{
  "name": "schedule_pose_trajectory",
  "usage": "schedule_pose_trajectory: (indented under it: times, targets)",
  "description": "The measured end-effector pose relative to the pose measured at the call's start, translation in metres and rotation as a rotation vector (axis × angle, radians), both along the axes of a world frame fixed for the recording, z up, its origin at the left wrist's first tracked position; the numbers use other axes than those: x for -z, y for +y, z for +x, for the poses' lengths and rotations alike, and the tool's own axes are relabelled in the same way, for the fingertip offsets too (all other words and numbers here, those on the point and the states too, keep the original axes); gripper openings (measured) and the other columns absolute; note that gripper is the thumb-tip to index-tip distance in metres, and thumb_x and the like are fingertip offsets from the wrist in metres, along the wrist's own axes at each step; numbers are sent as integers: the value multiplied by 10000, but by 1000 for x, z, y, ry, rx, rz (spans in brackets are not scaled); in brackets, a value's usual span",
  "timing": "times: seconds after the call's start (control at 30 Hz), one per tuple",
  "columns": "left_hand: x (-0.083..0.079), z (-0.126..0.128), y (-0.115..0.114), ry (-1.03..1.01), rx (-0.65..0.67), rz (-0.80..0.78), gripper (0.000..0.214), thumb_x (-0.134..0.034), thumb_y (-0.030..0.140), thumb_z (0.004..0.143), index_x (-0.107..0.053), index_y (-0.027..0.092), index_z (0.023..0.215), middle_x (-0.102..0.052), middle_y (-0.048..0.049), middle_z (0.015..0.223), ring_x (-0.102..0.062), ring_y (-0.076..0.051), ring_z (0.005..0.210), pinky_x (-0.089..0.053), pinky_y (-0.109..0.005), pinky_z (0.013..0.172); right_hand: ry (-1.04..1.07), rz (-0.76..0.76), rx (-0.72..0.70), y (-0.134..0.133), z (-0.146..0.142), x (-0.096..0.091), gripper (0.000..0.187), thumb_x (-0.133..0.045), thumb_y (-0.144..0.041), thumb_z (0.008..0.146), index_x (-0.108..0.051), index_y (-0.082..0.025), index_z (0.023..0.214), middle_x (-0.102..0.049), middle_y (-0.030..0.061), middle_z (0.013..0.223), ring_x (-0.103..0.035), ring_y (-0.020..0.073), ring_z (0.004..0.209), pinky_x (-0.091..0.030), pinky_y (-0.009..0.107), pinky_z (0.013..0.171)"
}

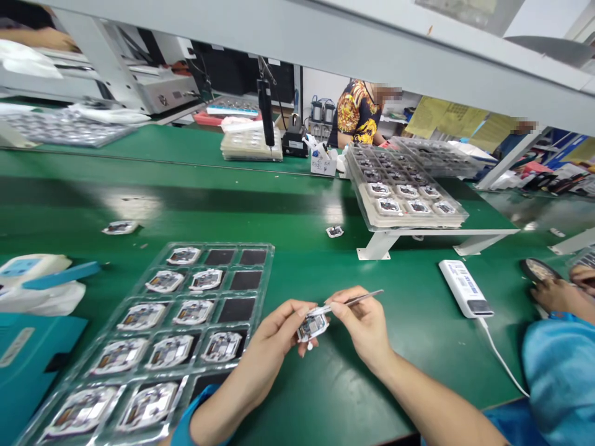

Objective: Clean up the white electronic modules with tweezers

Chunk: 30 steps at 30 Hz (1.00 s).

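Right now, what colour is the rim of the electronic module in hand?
The electronic module is white-rimmed, best seen in the head view.

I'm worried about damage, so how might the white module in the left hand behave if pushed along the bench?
The white module is probably fragile, with its circuitry exposed. It seems light, being small in the left hand. Its flat shape should resist rolling, though it may slide on the glossy green bench.

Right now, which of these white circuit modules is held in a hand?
The white circuit module in the left hand, beside the thin tool in the right hand; others I can see lie in trays or on the green table.
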<state>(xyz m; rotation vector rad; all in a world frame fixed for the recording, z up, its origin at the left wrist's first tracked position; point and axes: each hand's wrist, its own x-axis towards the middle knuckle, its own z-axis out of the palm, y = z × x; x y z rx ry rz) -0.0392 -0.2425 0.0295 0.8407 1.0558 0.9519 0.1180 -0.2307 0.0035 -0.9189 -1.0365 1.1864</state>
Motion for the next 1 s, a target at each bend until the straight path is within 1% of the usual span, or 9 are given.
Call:
schedule_pose_trajectory:
  times: [0.07,0.13,0.23,0.33,0.43,0.57,0.63,0.8,1.0]
  targets:
    - [1,0,0,14,0,0,371,-723,522,773,-698,158,836,-637,-2,676,-553,-141,594,-401,-240,498,-6,23,-20,-1,0,0,179,-809,-369,757,-701,-226,765,-756,24,753,-700,181,646,-587,321,628]
    - [2,-2,0,35,4,0,379,-712,531,775,-689,156,824,-621,10,630,-528,-130,564,-381,-229,482,-39,77,-31,-2,1,0,141,-795,-341,780,-705,-233,775,-762,27,764,-712,191,672,-587,326,628]
    - [5,-4,2,75,17,-6,382,-705,539,772,-672,160,809,-579,37,534,-460,-109,499,-330,-214,457,-162,258,-28,-4,3,-2,49,-766,-246,816,-717,-249,814,-777,39,791,-727,215,737,-575,371,698]
    - [6,-6,3,99,18,-35,382,-723,539,746,-663,167,802,-562,53,529,-445,-96,473,-286,-204,444,-289,454,-37,-6,6,-4,75,-738,-196,832,-722,-265,855,-790,51,819,-735,241,760,-549,439,754]
    - [5,-6,4,109,19,-59,382,-735,537,726,-663,168,792,-557,59,545,-452,-91,472,-273,-198,449,-354,533,-36,-6,8,-6,70,-722,-204,840,-723,-272,856,-797,50,822,-741,253,750,-544,457,741]
    - [3,-5,2,115,36,-65,364,-721,527,740,-669,171,786,-564,53,565,-456,-91,481,-284,-196,459,-344,508,-25,-5,7,-5,60,-725,-211,842,-723,-270,836,-796,45,794,-742,250,722,-551,453,732]
    - [2,-5,1,118,43,-56,352,-699,526,759,-667,176,778,-565,51,565,-455,-96,483,-287,-199,459,-315,457,-10,-5,7,-5,62,-730,-207,842,-722,-268,836,-790,42,784,-737,243,722,-557,437,727]
    - [5,-4,1,162,65,0,342,-647,519,804,-675,178,791,-562,44,537,-439,-106,483,-290,-206,458,-274,313,13,-6,7,-7,82,-727,-169,836,-720,-251,838,-771,36,794,-727,208,741,-571,348,687]
    - [7,-2,1,151,68,-15,375,-692,546,765,-666,173,789,-560,50,564,-449,-97,495,-303,-200,460,-312,267,12,-6,7,-8,86,-709,-154,845,-708,-240,839,-767,31,790,-734,200,747,-576,331,702]
